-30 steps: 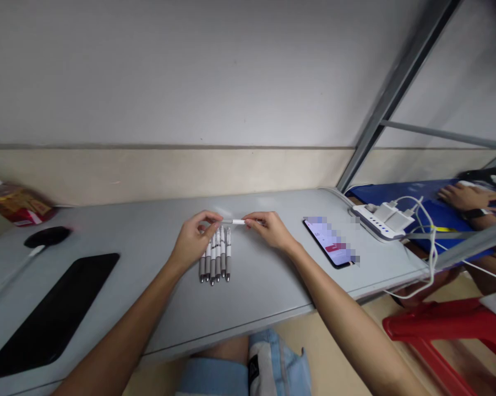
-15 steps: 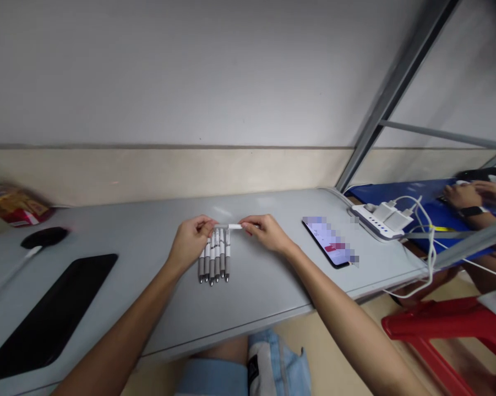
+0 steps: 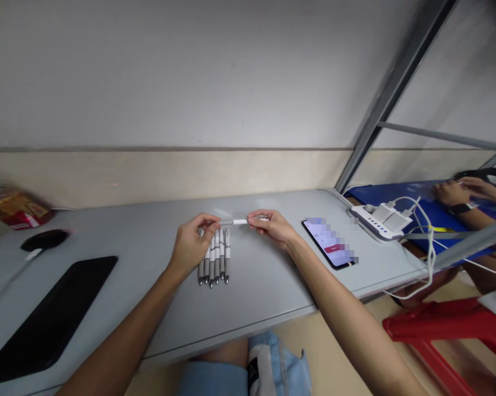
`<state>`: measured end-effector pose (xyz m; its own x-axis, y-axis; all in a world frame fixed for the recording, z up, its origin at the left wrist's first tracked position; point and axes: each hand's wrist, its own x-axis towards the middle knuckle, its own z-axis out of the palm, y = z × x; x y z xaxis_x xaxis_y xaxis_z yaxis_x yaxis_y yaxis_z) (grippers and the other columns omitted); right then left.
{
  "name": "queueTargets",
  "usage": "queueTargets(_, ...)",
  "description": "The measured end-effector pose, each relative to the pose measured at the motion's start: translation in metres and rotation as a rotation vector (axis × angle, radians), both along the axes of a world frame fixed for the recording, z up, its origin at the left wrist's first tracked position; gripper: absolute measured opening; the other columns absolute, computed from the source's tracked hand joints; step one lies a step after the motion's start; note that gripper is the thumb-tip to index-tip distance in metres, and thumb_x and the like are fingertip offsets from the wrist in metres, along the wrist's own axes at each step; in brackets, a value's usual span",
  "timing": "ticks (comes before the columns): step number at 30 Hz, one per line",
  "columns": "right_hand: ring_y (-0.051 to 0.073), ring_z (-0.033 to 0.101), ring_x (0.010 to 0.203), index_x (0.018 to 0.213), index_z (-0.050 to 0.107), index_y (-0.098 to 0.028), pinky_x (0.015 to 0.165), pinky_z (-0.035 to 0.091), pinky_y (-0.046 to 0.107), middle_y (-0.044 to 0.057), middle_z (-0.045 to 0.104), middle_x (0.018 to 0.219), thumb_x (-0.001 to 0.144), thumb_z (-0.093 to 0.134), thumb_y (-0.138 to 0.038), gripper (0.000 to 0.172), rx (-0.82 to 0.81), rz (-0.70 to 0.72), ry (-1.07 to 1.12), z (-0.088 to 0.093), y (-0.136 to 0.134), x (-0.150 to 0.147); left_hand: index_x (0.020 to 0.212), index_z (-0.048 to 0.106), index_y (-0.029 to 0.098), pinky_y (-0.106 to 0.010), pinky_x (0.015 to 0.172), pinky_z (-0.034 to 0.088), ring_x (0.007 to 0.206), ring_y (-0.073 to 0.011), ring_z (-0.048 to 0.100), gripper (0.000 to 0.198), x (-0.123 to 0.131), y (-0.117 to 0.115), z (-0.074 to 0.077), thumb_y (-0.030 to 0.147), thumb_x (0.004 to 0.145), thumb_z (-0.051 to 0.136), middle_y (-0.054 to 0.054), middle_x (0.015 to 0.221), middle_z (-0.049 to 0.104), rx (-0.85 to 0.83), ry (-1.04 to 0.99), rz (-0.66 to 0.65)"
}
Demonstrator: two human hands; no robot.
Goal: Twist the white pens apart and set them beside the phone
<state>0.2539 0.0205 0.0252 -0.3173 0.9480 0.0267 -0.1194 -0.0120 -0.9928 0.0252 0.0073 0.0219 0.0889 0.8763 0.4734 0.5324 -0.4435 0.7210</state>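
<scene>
Left hand (image 3: 191, 245) and right hand (image 3: 272, 226) each pinched one end of a slim white-and-grey pen (image 3: 238, 221), held level just above the tabletop (image 3: 272, 286) near its middle. Beneath it lay a row of matching pens (image 3: 215, 257), barrels cylindrical, smooth plastic. Print on them was unreadable.

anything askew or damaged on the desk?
Nothing stands out. Left hand and right hand hold one grey-and-white pen level above a tidy row of matching pens on the grey table. No spill or damage shows.
</scene>
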Motion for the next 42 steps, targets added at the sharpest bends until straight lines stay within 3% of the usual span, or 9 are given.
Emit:
queueTargets(3,0.007,0.043,0.058,0.082,0.064,-0.015,0.053,0.033,0.02,-0.001,0.057,0.071,0.064,0.079,-0.033,0.03,-0.073,-0.135,0.229,-0.001,0.005,0.002,0.096,0.064,0.02,-0.029,0.074,0.046,0.081,-0.0164,0.059,0.022,0.002,-0.002,0.003,0.037,0.084,0.058,-0.003,0.09,0.067,0.043,0.08,-0.068)
queueTargets(7,0.009,0.05,0.064,0.092,0.062,-0.018,0.057,0.042,0.021,-0.001,0.056,0.076,0.078,0.068,-0.037,0.024,-0.143,-0.178,0.538,0.003,0.007,0.004,0.097,0.061,0.021,-0.035,0.087,0.042,0.095,-0.0203,0.055,0.018,0.003,-0.003,0.003,0.033,0.083,0.057,-0.004,0.099,0.064,0.132,0.286,-0.11)
queueTargets(10,0.006,0.036,0.047,0.106,0.058,-0.021,0.042,0.03,0.017,-0.005,0.044,0.063,0.085,0.059,-0.035,0.025,-0.165,-0.122,0.629,0.007,0.004,0.007,0.101,0.06,0.024,-0.042,0.088,0.036,0.104,-0.0255,0.05,0.021,0.003,-0.004,-0.002,0.03,0.081,0.057,-0.004,0.106,0.062,0.129,0.499,-0.062)
queueTargets(13,0.006,0.023,0.042,0.12,0.048,-0.032,0.038,0.014,0.015,-0.008,0.034,0.059,0.087,0.057,-0.033,0.035,-0.121,-0.097,0.631,0.008,0.002,0.01,0.106,0.059,0.027,-0.042,0.084,0.033,0.108,-0.0281,0.047,0.026,0.003,-0.006,-0.007,0.03,0.08,0.057,-0.005,0.112,0.06,0.077,0.613,-0.054)
queueTargets(17,0.006,0.018,0.043,0.122,0.044,-0.035,0.039,0.011,0.016,-0.009,0.029,0.059,0.086,0.058,-0.035,0.039,-0.099,-0.101,0.584,0.006,0.002,0.01,0.105,0.058,0.027,-0.042,0.084,0.031,0.109,-0.0288,0.046,0.025,0.002,-0.006,-0.011,0.031,0.081,0.056,-0.005,0.115,0.059,0.054,0.657,-0.051)
queueTargets(30,0.007,0.019,0.044,0.128,0.043,-0.037,0.04,0.01,0.017,-0.008,0.029,0.06,0.086,0.057,-0.035,0.045,-0.067,-0.097,0.56,0.007,0.004,0.016,0.104,0.06,0.027,-0.042,0.086,0.03,0.109,-0.0289,0.045,0.024,0.004,-0.006,-0.014,0.038,0.084,0.056,-0.006,0.112,0.061,0.07,0.639,-0.081)
queueTargets(42,0.007,0.018,0.043,0.121,0.044,-0.036,0.039,0.01,0.017,-0.008,0.029,0.059,0.084,0.059,-0.036,0.039,-0.055,-0.133,0.529,0.009,0.004,0.016,0.103,0.062,0.026,-0.043,0.088,0.03,0.108,-0.0284,0.045,0.022,0.006,-0.008,-0.015,0.038,0.087,0.053,-0.007,0.111,0.061,0.068,0.633,-0.121)
